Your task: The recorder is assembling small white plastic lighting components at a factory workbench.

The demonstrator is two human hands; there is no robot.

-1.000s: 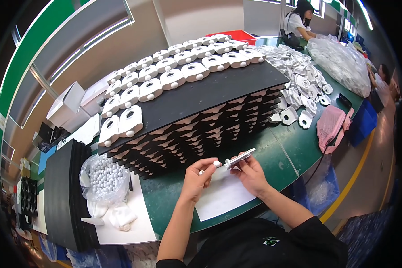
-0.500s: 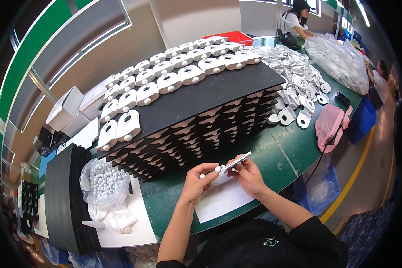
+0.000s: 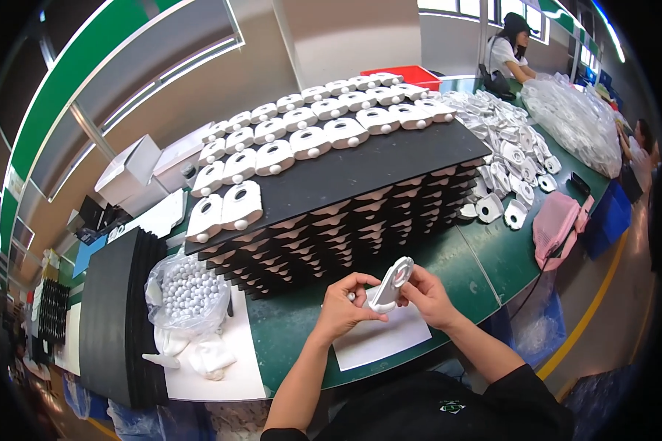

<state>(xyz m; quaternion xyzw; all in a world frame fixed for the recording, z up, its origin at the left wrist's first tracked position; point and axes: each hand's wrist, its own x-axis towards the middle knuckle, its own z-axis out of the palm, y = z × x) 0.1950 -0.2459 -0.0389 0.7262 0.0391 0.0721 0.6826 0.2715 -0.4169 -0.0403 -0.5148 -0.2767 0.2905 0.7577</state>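
Over the sheet of white paper (image 3: pixel 382 347), a white plastic part (image 3: pixel 387 292) with a round hole stands tilted between my hands. My right hand (image 3: pixel 432 300) is closed on its right side, thumb and fingers pinching near the hole. My left hand (image 3: pixel 340 309) is closed around the part's lower left end, the thumb below and the index finger above. A small white ball (image 3: pixel 351 296) shows between that hand's curled fingers. Whether another ball sits at the part's end is hidden by the fingers.
Ahead rises a stack of black boards (image 3: pixel 375 165) with rows of white parts on top. A bag of white balls (image 3: pixel 191 290) sits left, beside more upright black boards (image 3: pixel 121 316). Loose white parts (image 3: pixel 511 169) and a pink mesh bag (image 3: pixel 559 224) lie right. A co-worker (image 3: pixel 511 55) is beyond.
The white part has turned from edge-on to showing its face and hole. My left fingers have moved onto its lower end, and the ball seen there is now covered. The view has shifted slightly.
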